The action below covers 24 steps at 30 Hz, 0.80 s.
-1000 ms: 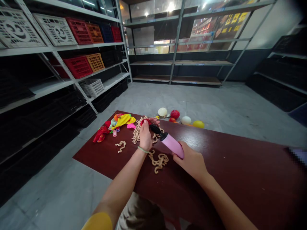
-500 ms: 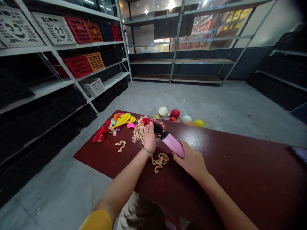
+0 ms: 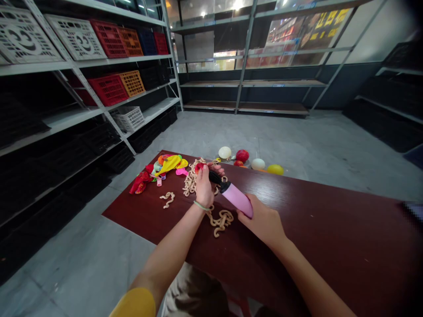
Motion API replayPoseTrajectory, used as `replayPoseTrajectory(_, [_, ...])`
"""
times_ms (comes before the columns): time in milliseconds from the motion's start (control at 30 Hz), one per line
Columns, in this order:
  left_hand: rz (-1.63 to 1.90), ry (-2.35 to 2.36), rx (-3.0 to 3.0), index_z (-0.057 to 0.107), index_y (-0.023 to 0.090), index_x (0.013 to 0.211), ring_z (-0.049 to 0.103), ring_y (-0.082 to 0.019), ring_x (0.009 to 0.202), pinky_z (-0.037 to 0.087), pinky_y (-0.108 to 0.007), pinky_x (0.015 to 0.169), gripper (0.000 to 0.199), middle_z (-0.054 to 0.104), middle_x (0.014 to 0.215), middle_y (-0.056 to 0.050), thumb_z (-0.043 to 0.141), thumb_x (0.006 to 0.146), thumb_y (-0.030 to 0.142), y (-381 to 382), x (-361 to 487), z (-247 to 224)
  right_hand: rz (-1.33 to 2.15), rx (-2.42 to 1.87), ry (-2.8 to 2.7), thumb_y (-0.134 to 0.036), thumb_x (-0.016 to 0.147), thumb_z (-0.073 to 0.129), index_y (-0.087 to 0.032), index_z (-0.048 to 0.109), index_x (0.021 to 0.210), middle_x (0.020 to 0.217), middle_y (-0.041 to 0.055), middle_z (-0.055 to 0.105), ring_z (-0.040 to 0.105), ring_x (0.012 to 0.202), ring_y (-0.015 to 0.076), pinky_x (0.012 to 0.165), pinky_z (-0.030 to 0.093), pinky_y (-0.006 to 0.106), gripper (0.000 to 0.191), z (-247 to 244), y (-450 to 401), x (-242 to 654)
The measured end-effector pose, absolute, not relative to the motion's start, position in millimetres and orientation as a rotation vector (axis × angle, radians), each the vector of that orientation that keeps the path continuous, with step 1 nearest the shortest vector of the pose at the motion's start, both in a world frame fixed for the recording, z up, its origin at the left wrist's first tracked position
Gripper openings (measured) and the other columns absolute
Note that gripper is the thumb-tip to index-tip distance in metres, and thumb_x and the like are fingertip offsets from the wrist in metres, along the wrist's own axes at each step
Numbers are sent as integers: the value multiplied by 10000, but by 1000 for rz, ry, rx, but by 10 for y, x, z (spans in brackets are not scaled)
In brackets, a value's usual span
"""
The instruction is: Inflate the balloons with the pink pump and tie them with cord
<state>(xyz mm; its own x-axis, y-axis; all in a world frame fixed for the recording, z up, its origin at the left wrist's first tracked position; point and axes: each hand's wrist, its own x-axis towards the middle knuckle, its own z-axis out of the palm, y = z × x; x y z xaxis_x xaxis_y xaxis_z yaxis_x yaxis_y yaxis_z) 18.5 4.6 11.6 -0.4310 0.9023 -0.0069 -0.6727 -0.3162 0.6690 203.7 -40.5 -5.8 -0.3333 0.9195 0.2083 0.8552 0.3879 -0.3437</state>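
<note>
My right hand (image 3: pixel 264 221) is wrapped round the pink barrel of a balloon pump (image 3: pixel 236 199), which tilts up and left over the table. At the pump's black end, my left hand (image 3: pixel 205 187) pinches a small red balloon (image 3: pixel 198 167) against the nozzle; the exact grip is partly hidden by the thumb. Tan twisted balloons (image 3: pixel 189 182) lie heaped behind my left hand. Another tan coil (image 3: pixel 222 221) rests below my left wrist, and a short tan piece (image 3: pixel 168 199) lies to the left. Limp coloured balloons (image 3: pixel 170 165) are piled at the far left of the table.
Beyond the far edge of the dark red table (image 3: pixel 317 229) sit several inflated balloons, among them a yellow one (image 3: pixel 275 169) and a red one (image 3: pixel 242 155). Shelving with plastic crates (image 3: pixel 109 90) stands on the left, and a metal rack (image 3: pixel 277 83) at the back.
Less of the red balloon shows at my left hand, which has shifted slightly left. My right hand keeps its hold on the pump. The view has moved a little.
</note>
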Motion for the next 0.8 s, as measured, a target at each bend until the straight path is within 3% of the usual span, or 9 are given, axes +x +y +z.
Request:
replayPoseTrajectory(100, [1903, 744, 398, 573, 199, 863, 693, -215, 830, 551, -373, 791, 312, 672, 827, -60, 618, 881, 508, 34, 221, 121, 157, -1532, -2254, -415, 831, 603, -235, 559, 1180, 985, 31, 722, 673, 793, 219, 621, 366, 285, 395, -76, -430, 1993])
replayPoseTrajectory(200, [1942, 718, 378, 520, 206, 827, 612, -139, 617, 535, -316, 676, 311, 589, 708, 3, 611, 887, 497, 22, 239, 123, 114, -1483, -2294, -446, 868, 581, -227, 523, 1264, 1049, 49, 711, 678, 858, 231, 650, 397, 297, 456, -95, -458, 1932])
replayPoseTrajectory(367, [2079, 779, 407, 462, 206, 772, 409, -70, 431, 355, -217, 428, 286, 466, 618, 46, 604, 895, 422, 46, 69, 184, 101, -1387, -2428, -444, 917, 526, -221, 495, 1320, 1093, 76, 699, 658, 909, 229, 685, 412, 304, 462, -119, -434, 1919])
replayPoseTrajectory(600, [2340, 843, 177, 403, 212, 786, 376, -53, 414, 286, -196, 426, 228, 415, 597, 71, 537, 909, 350, 85, -497, 376, -248, -1385, -2478, -329, 879, 584, -245, 549, 1297, 1085, 57, 683, 613, 952, 238, 713, 377, 314, 427, -106, -173, 2338])
replayPoseTrajectory(800, [2342, 837, 254, 402, 210, 778, 379, -49, 410, 283, -193, 425, 229, 421, 592, 72, 543, 902, 342, 75, -339, 331, -202, -1443, -2489, -370, 851, 601, -261, 548, 1311, 1037, 45, 689, 631, 918, 226, 615, 336, 287, 475, -127, -211, 2312])
